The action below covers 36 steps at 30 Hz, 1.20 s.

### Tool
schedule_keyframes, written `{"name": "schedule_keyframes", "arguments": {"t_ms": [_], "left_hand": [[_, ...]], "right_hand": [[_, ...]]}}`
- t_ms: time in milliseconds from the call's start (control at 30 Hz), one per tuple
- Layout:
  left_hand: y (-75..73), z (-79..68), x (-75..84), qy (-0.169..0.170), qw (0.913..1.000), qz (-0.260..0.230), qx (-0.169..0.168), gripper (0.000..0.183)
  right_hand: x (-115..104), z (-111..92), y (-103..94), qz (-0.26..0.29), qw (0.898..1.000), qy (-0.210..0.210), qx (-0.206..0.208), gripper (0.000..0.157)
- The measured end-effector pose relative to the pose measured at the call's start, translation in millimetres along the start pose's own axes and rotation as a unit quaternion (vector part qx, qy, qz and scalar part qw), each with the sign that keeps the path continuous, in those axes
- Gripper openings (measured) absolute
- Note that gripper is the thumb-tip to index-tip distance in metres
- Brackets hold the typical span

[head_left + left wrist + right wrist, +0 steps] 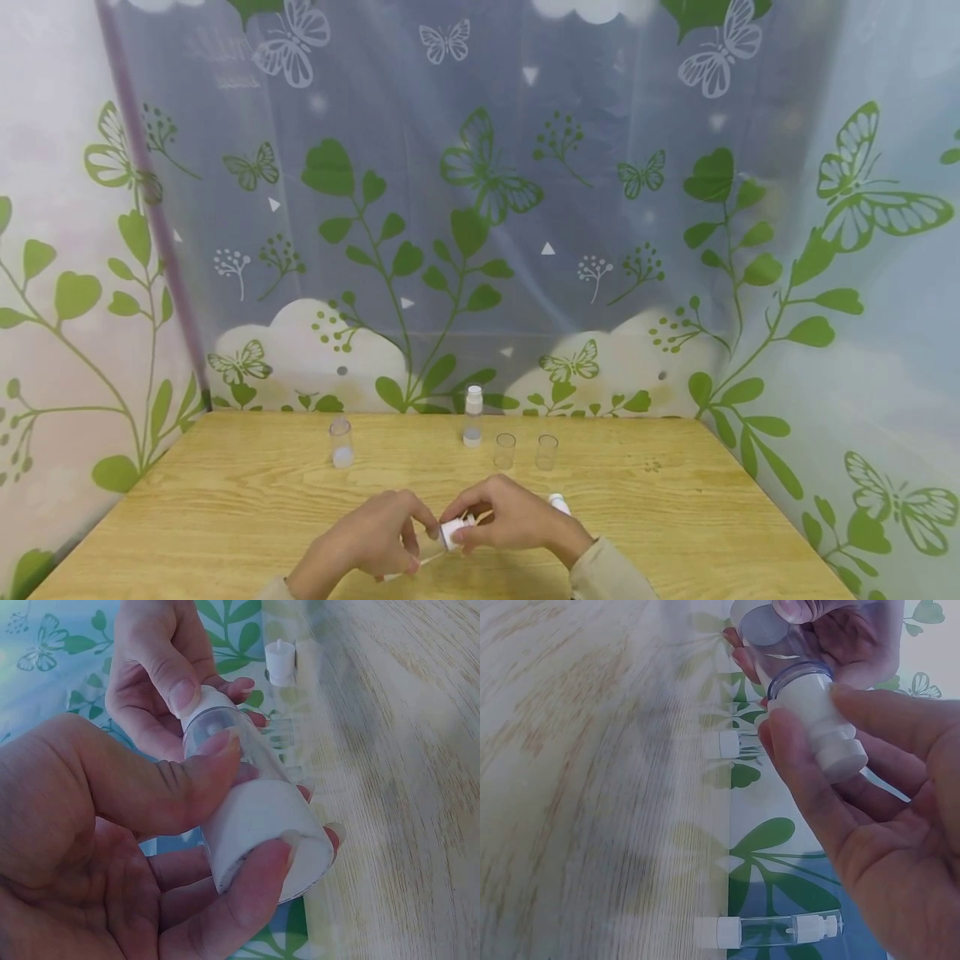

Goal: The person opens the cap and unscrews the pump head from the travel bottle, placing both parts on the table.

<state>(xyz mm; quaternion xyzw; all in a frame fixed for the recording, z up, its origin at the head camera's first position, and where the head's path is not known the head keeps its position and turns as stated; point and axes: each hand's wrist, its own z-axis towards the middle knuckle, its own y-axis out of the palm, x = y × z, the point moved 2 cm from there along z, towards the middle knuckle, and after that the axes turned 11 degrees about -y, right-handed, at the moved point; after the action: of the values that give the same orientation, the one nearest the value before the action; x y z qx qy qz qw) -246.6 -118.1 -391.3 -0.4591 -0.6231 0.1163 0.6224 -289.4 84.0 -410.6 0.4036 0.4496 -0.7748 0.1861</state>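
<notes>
Both hands hold one small pump bottle, tilted low over the front of the table. My left hand point(375, 533) grips its clear body and white base point(262, 825), thumb along the side. My right hand point(517, 517) pinches the white pump top point(814, 712) at the bottle's neck, between thumb and fingers. In the right wrist view the pump top sits against the rim of the clear body point(791, 652). Beside my right wrist, a separate white pump top point(558, 503) stands on the table, partly hidden behind that hand.
Farther back on the wooden table point(225, 500) stands a clear bottle without a pump point(341, 443), at the left. A bottle with a white pump point(472, 415) stands near the back edge. Two clear caps point(505, 452) are right of it. A printed curtain point(465, 275) hangs behind.
</notes>
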Motion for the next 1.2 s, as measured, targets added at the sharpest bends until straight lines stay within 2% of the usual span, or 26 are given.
{"name": "schedule_keyframes", "arguments": {"t_ms": [200,633,900,1200], "left_hand": [[0.3,0.3,-0.8,0.0,1.0,0.0,0.0,0.036],[-0.5,-1.4,-0.5,0.006,0.9999,-0.002,0.011,0.035],[-1.4,-2.2,-0.3,0.001,0.9998,-0.007,0.02,0.03],[-3.0,-1.8,0.5,0.009,0.9997,-0.003,0.024,0.033]], "right_hand": [[-1.3,-0.4,-1.2,-0.023,1.0,0.004,0.009,0.025],[0.6,0.2,-1.0,0.009,0.999,-0.004,0.032,0.023],[1.1,0.1,-1.1,0.001,0.999,-0.002,0.039,0.024],[-0.7,1.2,-2.0,0.001,0.999,-0.009,0.044,0.026]]}}
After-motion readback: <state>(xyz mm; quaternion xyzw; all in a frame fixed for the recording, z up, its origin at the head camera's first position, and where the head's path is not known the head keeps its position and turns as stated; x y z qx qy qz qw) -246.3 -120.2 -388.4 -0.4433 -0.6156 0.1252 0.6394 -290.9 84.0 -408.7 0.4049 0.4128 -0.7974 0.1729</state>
